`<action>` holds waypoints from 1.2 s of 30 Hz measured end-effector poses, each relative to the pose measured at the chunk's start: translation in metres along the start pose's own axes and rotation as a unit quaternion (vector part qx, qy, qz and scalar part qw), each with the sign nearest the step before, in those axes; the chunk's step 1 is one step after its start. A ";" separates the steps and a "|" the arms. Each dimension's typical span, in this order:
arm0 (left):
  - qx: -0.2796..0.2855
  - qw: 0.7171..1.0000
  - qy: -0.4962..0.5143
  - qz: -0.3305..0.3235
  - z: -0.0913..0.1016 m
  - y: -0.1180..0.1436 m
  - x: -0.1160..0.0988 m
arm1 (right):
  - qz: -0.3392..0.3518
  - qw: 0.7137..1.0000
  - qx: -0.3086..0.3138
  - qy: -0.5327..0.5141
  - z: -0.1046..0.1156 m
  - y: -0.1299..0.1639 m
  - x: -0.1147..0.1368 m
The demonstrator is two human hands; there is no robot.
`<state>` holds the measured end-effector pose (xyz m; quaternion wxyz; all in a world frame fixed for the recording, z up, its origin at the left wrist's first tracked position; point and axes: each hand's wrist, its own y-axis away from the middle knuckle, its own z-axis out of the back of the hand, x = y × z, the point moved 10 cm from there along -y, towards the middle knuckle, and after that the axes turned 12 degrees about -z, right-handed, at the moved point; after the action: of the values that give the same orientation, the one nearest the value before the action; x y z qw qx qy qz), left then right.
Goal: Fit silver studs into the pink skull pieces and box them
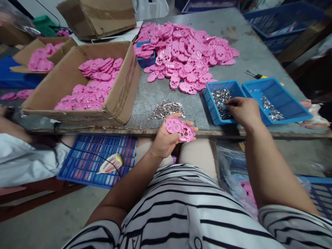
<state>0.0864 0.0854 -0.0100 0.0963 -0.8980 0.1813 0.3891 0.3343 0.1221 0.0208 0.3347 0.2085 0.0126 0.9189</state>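
Observation:
My left hand (162,141) holds a pink plastic shell (176,125), its moulded side with holes and pegs facing up, just over the table's front edge. My right hand (243,109) reaches into the smaller blue tray (211,105), its fingers pinched at the small shiny metal pieces (221,98) there; whether a piece is between the fingertips is too small to tell. A loose heap of similar metal pieces (167,109) lies on the table just beyond my left hand. Further back is a large pile of pink shells (184,52).
A cardboard box (124,93) with pink shells stands at the left. Right of my right hand is a larger blue tray (290,102) with metal pieces; behind it lies a yellow-handled tool (260,76). A blue crate (85,152) sits below the table. Another person's sleeve (31,159) shows at left.

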 end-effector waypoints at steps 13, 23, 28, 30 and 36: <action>-0.069 0.995 0.030 0.063 0.017 -0.003 0.020 | 0.015 0.921 0.074 -0.381 0.005 0.027 0.018; -0.145 0.978 -0.142 -0.048 0.029 -0.007 0.012 | 0.123 0.865 0.296 -0.385 -0.057 0.099 0.075; -0.169 0.966 -0.179 -0.079 0.031 -0.006 0.005 | 0.135 0.874 0.290 -0.365 -0.060 0.101 0.075; -0.177 0.964 -0.183 -0.073 0.032 -0.006 0.006 | 0.144 0.881 0.277 -0.355 -0.060 0.103 0.074; -0.199 0.952 -0.217 -0.083 0.038 -0.004 0.004 | 0.126 0.880 0.276 -0.367 -0.064 0.107 0.071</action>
<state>0.0656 0.0998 -0.0387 -0.0156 -0.8045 0.0000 0.5937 0.1948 0.0905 0.0070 0.1259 0.6141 0.1153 0.7705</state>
